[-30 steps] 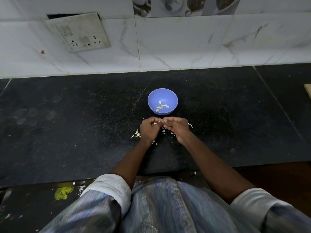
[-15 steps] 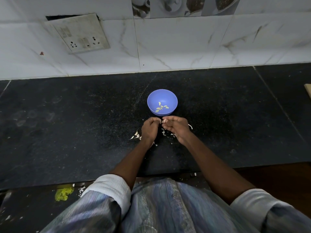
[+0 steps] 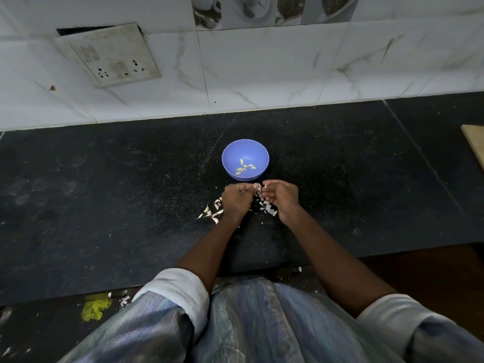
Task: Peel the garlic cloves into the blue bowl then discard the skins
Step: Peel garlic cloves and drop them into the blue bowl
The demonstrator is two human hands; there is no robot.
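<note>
A white marble-patterned tiled wall (image 3: 262, 72) rises behind a black speckled stone counter (image 3: 117, 195), and a grey, grimy switch-and-socket plate (image 3: 110, 55) hangs tilted on the tiles at the upper left. Near the middle of the counter stands a round blue plastic bowl (image 3: 245, 159), and in it lie a handful of pale yellow peeled garlic cloves (image 3: 244, 167), gathered on its bottom. Just in front of the bowl, the left hand (image 3: 237, 201) and the right hand (image 3: 282, 199) meet, fingers curled, each grip closed on a small whitish garlic clove (image 3: 259, 188) pinched between the fingertips of both; how much skin is on it cannot be told. Under and beside the hands a scatter of white papery garlic skins (image 3: 212, 212) lies on the counter, mostly to the left of the left hand and between the two wrists. A light wooden board edge (image 3: 474, 142) shows at the far right.
</note>
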